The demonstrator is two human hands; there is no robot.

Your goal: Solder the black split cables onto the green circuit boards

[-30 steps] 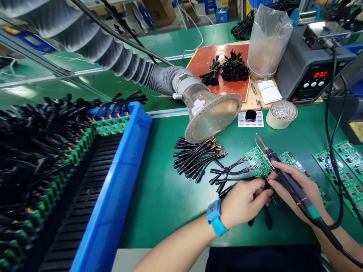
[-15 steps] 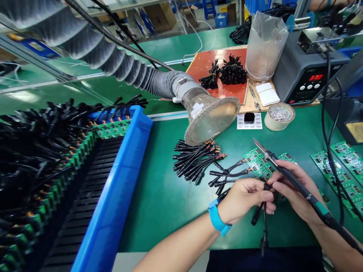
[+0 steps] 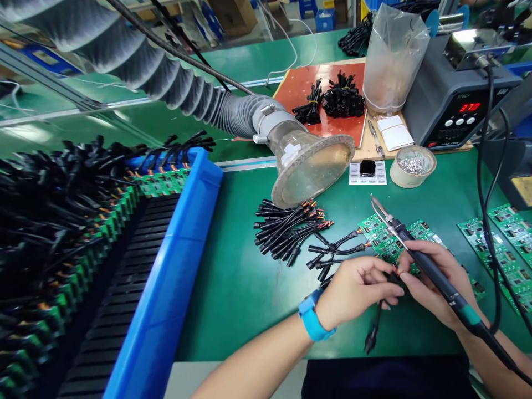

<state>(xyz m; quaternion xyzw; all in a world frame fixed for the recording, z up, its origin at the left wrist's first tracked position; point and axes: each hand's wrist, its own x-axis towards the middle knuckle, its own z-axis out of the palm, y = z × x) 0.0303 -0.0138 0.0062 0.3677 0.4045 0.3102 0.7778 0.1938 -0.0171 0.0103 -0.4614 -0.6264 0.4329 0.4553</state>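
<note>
**Wire ends pinched between both hands, iron tip held up**

The black cable lead point(image 3: 376, 324) hung from my fingertips just above the green mat. Its plug end dangled near the table edge, and its coloured wire ends were nipped between both hands. My left hand point(image 3: 357, 291) pinched those ends with thumb and forefinger. My right hand point(image 3: 432, 282) met it fingertip to fingertip while clasping the soldering iron point(image 3: 419, 257) across the palm, with the tip pointing up and away over the circuit board point(image 3: 384, 238).

I judged that the hot tip ought to be held clear of the board's attached leads and of my left fingers, so a firm grip on the handle mattered as much as a light touch on the thin wires.

To the left lay the loose bundle of leads point(image 3: 291, 233), just in front of the fume extractor hood point(image 3: 310, 169); the soldering station point(image 3: 453, 100) stood at the far right
</note>
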